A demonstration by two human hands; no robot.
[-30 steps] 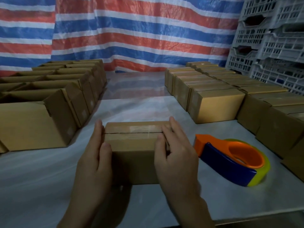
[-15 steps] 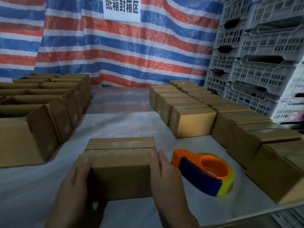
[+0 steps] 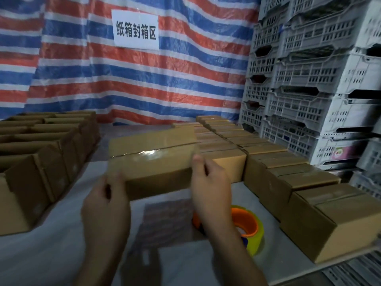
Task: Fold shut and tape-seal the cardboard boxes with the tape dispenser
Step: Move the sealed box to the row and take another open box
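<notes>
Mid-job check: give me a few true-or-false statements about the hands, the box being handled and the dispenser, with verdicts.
1. The left hand and right hand grip the held box at opposite ends. True.
2. The held box's top seam is bare cardboard. False: clear tape runs along it.
3. The right hand holds the tape dispenser. False: it lies on the table, partly hidden behind the right forearm.
4. Open boxes stand at the left, closed boxes at the right. True.
</notes>
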